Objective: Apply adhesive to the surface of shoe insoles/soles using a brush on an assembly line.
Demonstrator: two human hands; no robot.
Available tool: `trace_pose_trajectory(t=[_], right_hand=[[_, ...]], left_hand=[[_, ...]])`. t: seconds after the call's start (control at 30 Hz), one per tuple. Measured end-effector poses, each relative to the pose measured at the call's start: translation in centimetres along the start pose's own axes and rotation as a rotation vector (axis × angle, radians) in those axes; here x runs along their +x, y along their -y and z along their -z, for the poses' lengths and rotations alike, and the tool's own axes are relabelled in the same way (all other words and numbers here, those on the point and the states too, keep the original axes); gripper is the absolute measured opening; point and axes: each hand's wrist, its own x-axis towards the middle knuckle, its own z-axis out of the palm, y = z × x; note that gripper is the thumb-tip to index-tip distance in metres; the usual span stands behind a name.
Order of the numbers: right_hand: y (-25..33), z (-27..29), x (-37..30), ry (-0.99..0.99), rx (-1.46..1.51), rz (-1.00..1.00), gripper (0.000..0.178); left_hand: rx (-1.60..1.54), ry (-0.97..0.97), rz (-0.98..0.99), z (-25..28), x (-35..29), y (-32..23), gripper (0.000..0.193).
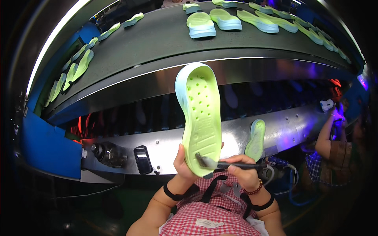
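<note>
A yellow-green shoe sole [201, 114] with a pale blue heel stands upright before me, its hollow inner side facing me. My left hand [185, 164] grips its lower end from the left, fingers partly hidden behind it. In my right hand [245, 173] is a brush [232, 165] with a dark handle and a thin tube at its end. The bristles touch the inside of the sole near its lower end. Small holes dot the upper half of the sole. To the right, a second sole [256, 141] lies on the metal ledge [232, 131].
Beyond the ledge, a dark conveyor belt [157, 43] carries several similar soles [201, 24]. On the ledge's left are a dark bottle [109, 154] and a black phone-like device [143, 160]. Cables and a tube [291, 169] hang at the right. Another person's arm [326, 133] works at far right.
</note>
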Motion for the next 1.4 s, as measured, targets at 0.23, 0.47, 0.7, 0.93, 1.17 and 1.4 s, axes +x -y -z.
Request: trace_pose_trajectory(t=[0.23, 0.47, 0.7, 0.93, 1.17, 1.4], right_hand=[[2.1, 0.2, 0.8, 0.039, -0.341, 0.131, 0.021], [3.8, 1.3, 2.2, 0.212, -0.596, 0.263, 0.022], [3.9, 1.0, 1.0, 0.409, -0.590, 0.265, 0.019], [4.6, 3.1, 1.4, 0.538, -0.727, 0.265, 0.027], [5.3, 5.0, 1.8, 0.687, -0.912, 0.287, 0.026], [7.3, 5.3, 1.9, 0.778, -1.039, 0.158, 0.028]], left_hand=[[-0.094, -0.053, -0.001, 1.4, 1.5, 0.5, 0.072], [-0.112, 0.006, 0.067, 2.2, 1.9, -0.3, 0.060], [-0.349, 0.151, 0.202, 1.8, 2.8, -0.9, 0.056], [-0.186, 0.037, 0.671, 2.6, 3.0, -1.5, 0.049], [0.147, 0.030, 0.802, 1.7, 2.6, -2.4, 0.047], [0.318, -0.077, 0.861, 1.8, 2.3, -2.9, 0.046]])
